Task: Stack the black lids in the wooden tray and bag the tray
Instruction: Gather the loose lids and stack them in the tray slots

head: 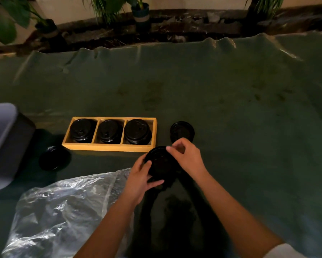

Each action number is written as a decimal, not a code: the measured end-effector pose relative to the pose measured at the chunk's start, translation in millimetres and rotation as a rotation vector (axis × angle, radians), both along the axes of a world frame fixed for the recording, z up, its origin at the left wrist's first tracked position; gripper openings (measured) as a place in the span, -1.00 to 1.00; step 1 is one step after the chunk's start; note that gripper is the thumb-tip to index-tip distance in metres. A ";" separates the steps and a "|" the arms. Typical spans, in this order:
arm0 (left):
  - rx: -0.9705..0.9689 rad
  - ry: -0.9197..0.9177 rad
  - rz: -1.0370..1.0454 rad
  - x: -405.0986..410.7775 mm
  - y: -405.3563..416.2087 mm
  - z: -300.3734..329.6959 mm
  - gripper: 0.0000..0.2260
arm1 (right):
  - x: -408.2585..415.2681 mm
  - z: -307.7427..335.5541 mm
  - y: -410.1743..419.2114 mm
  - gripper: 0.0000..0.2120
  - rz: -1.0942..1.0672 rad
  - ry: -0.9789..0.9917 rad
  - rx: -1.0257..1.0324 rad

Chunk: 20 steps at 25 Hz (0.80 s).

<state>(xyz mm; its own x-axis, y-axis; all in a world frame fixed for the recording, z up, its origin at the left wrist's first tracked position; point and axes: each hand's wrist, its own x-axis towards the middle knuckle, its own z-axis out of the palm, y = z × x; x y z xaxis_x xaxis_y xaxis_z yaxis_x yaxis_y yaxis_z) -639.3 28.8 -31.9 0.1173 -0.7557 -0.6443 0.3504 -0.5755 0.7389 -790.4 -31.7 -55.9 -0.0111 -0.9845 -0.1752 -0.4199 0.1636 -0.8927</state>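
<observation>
Over the green cloth (212,90), both hands grip one black lid (161,164).

Left hand (140,178): forearm bare, fingers curled, thumb extended, gripping. Right hand (187,155): forearm bare, white sleeve at elbow, thumb and fingertips pinched together.

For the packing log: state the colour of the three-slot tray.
The wooden tray is light yellowish tan, seen in the head view.

Glossy black plastic lids (161,163), matt wooden tray (108,147), crinkled clear plastic bag (63,211).
</observation>
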 end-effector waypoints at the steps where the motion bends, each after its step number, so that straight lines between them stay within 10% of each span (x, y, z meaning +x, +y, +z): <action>1: 0.004 -0.005 0.015 4.0 -0.8 0.2 -0.82 | -2.7 -3.6 -10.1 -0.76 -0.104 -0.035 0.015; 6: -0.008 0.001 0.119 30.2 -5.8 7.4 -0.80 | -32.1 -28.3 -78.7 -0.56 -0.322 0.171 0.305; 10: -0.015 0.007 0.183 45.7 -4.2 15.2 -0.82 | -26.4 -40.4 -84.3 -0.94 -0.230 0.250 0.298; 16: -0.038 0.017 0.189 57.5 -0.6 26.3 -0.79 | -36.2 -14.7 -58.8 -0.87 -0.497 -0.026 0.236; 20: -0.059 0.004 0.177 69.1 5.1 31.9 -0.76 | 25.1 41.5 -31.8 -0.88 -0.090 -0.189 0.147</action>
